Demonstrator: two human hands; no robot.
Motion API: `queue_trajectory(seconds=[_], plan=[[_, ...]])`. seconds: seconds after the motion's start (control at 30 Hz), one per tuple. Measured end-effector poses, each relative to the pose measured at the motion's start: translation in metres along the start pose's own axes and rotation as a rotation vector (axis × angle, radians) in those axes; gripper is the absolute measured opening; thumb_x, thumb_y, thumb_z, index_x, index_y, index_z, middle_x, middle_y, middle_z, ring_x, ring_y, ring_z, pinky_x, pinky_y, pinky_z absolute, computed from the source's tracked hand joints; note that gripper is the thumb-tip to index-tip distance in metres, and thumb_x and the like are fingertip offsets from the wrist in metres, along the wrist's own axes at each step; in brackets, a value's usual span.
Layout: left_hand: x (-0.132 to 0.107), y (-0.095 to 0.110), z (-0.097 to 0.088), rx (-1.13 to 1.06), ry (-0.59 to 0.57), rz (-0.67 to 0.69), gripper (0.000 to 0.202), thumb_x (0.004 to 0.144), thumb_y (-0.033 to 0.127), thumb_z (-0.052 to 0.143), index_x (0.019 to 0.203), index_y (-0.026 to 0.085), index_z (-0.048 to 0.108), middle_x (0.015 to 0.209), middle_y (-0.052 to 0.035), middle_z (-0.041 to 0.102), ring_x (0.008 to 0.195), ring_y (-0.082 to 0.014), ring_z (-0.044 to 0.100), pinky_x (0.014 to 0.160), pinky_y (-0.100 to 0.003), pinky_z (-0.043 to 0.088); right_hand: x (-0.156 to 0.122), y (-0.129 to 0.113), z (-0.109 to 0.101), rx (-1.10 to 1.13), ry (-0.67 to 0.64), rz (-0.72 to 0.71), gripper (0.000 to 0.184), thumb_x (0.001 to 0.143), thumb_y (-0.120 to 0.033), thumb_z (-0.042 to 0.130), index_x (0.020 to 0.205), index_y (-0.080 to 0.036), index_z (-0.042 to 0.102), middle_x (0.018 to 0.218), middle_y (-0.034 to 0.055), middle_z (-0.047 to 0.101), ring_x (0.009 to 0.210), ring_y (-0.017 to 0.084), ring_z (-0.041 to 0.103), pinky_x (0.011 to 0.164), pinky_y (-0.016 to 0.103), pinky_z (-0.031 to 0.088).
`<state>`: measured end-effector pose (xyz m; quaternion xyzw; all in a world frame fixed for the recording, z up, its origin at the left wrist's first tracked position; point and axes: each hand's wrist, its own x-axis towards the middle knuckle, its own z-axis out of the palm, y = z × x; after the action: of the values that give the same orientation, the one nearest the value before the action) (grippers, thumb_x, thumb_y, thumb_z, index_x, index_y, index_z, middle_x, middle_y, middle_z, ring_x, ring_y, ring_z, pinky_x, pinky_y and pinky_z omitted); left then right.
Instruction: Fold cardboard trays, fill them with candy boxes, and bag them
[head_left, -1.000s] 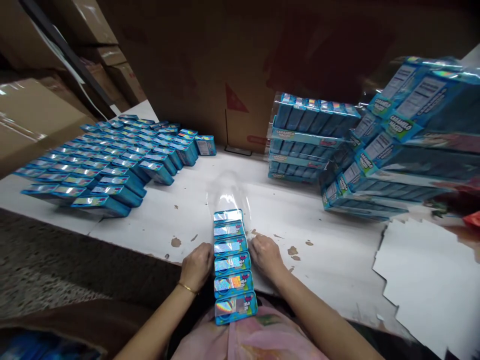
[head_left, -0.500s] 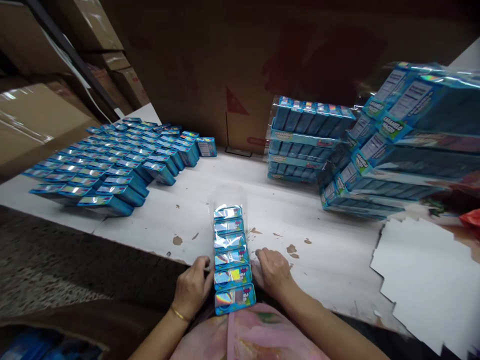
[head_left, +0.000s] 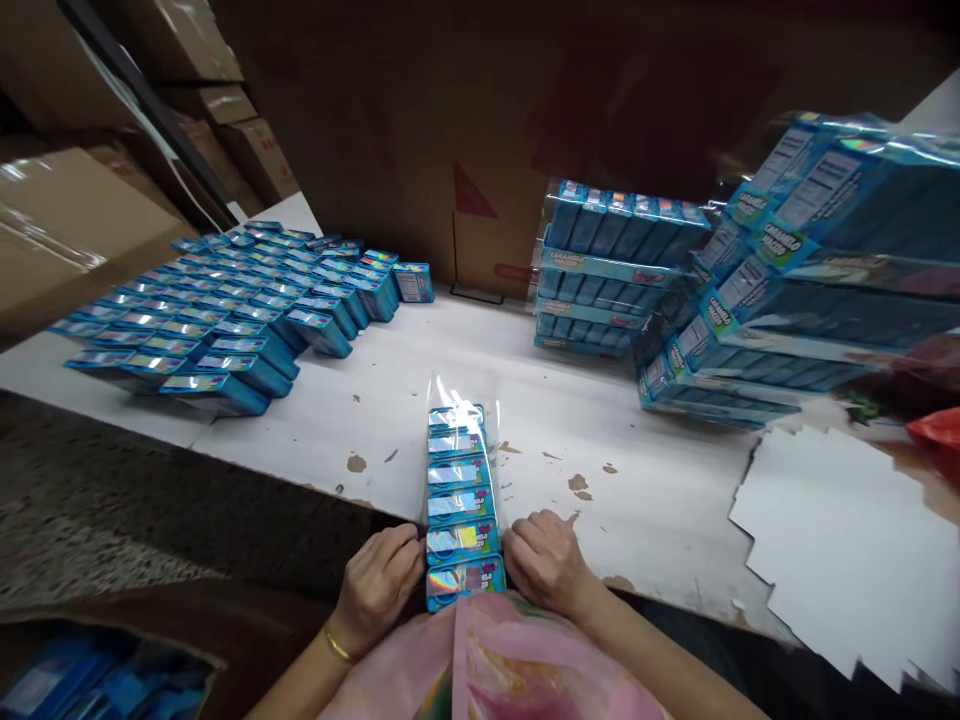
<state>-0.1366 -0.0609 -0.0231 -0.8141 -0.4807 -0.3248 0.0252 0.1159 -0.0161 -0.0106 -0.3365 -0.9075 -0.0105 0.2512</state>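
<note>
A row of six blue boxes (head_left: 461, 505) in clear film (head_left: 448, 393) lay between the left hand (head_left: 380, 582) and right hand (head_left: 547, 560), reaching past their curled fingers (head_left: 520, 562) over the worktop (head_left: 600, 430); whether these gripped the film could not be told.

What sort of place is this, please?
Probably a packing workshop: cardboard cartons at the left, rows of small blue boxes on a white table, and film-wrapped blue packs stacked at the right.
</note>
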Motion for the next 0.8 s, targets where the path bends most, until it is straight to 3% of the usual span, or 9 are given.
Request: queue_trajectory(seconds=[0.1, 0.17, 0.37, 0.5, 0.63, 0.8], plan=[[0.001, 0.001, 0.007, 0.078, -0.090, -0.132, 0.003, 0.079, 0.016, 0.051, 0.082, 0.016, 0.049, 0.078, -0.0056, 0.057, 0.072, -0.0145, 0.056, 0.065, -0.025, 0.045, -0.002, 0.001, 0.014, -0.068, -0.073, 0.127, 0.014, 0.079, -0.016, 0.044, 0.066, -0.018, 0.048, 0.061, 0.0015, 0.046, 0.059, 0.013, 0.040, 0.056, 0.029, 0.024], [0.001, 0.000, 0.010, 0.147, -0.160, -0.161, 0.006, 0.081, 0.020, 0.047, 0.076, 0.016, 0.049, 0.069, -0.0034, 0.055, 0.061, -0.0138, 0.054, 0.056, -0.025, 0.042, -0.003, 0.004, 0.019, -0.065, -0.134, 0.133, 0.011, 0.079, -0.017, 0.045, 0.068, -0.018, 0.048, 0.065, 0.0018, 0.049, 0.061, 0.014, 0.041, 0.057, 0.029, 0.024], [-0.019, -0.003, 0.002, 0.024, -0.262, 0.084, 0.020, 0.082, 0.016, 0.041, 0.063, 0.017, 0.049, 0.058, -0.0016, 0.050, 0.050, -0.0110, 0.046, 0.048, -0.023, 0.033, -0.017, 0.012, 0.013, 0.022, -0.167, -0.120, 0.017, 0.082, -0.019, 0.043, 0.066, -0.019, 0.046, 0.061, -0.0002, 0.049, 0.059, 0.013, 0.041, 0.056, 0.028, 0.023], [-0.034, 0.001, -0.004, -0.058, -0.366, 0.089, 0.023, 0.081, 0.014, 0.042, 0.058, 0.017, 0.046, 0.054, 0.0002, 0.046, 0.048, -0.0089, 0.043, 0.048, -0.022, 0.030, -0.029, 0.007, 0.011, 0.081, -0.066, -0.192, 0.029, 0.087, -0.023, 0.039, 0.058, -0.018, 0.042, 0.054, -0.0022, 0.045, 0.050, 0.010, 0.038, 0.051, 0.027, 0.021], [-0.020, 0.001, 0.004, -0.101, -0.344, -0.145, 0.019, 0.082, 0.015, 0.039, 0.065, 0.017, 0.047, 0.059, -0.0007, 0.048, 0.053, -0.0085, 0.045, 0.053, -0.021, 0.033, -0.015, 0.003, 0.021, 0.057, 0.019, -0.004, 0.026, 0.084, -0.020, 0.038, 0.058, -0.018, 0.045, 0.054, -0.0008, 0.046, 0.052, 0.011, 0.040, 0.052, 0.026, 0.023], [0.019, -0.018, 0.019, -0.041, -0.112, -0.516, 0.023, 0.083, 0.025, 0.039, 0.062, 0.018, 0.044, 0.055, 0.0025, 0.045, 0.051, -0.0079, 0.042, 0.056, -0.021, 0.033, 0.034, 0.014, 0.032, 0.009, -0.032, 0.272, 0.018, 0.082, -0.020, 0.041, 0.067, -0.018, 0.051, 0.063, 0.0010, 0.054, 0.057, 0.011, 0.046, 0.054, 0.023, 0.028]])
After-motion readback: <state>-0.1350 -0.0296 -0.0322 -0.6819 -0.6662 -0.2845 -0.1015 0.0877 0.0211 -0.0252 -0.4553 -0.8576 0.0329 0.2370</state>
